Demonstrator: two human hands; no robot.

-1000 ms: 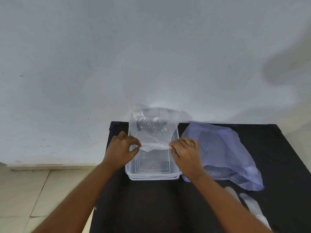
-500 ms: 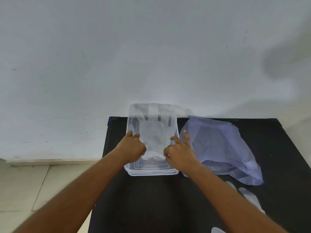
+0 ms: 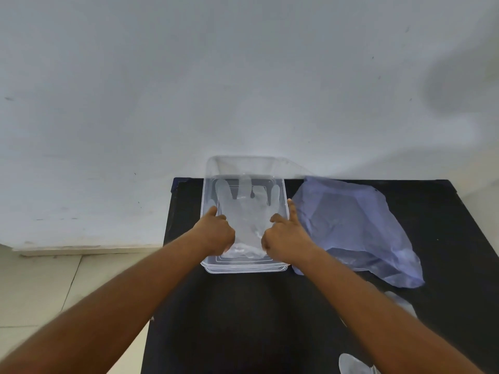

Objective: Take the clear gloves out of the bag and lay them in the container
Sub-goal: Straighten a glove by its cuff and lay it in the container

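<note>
Now, glove (image 3: 244, 211): a clear one lies flat inside the container, its fingers spread toward the far wall and its cuff toward the near end, between the two hands.
Container (image 3: 244, 268): a clear rectangular box standing on the far left part of the bench, its far end reaching past the bench edge toward the wall.
Left hand (image 3: 216, 233): curled into a loose fist inside the container at the glove's left edge, knuckles up, thumb pointing away; whether it pinches the glove or only presses on it cannot be told.
Right hand (image 3: 286, 234): down at the glove's right edge near the cuff, most fingers curled under, one finger stretched out along the container's right wall; its hold on the glove cannot be told either.
Bag (image 3: 353, 225): pale bluish and see-through, crumpled and slumped on the bench just beside the container's right wall, touching it at the near corner.
More gloves (image 3: 402, 303): pale clear pieces lie on the bench near the right forearm, with another (image 3: 353, 364) at the bottom edge, partly cut off.
Bench (image 3: 243, 319): black top, set against a white wall (image 3: 243, 76).
Floor (image 3: 40, 282): light tiles to the left.
</note>
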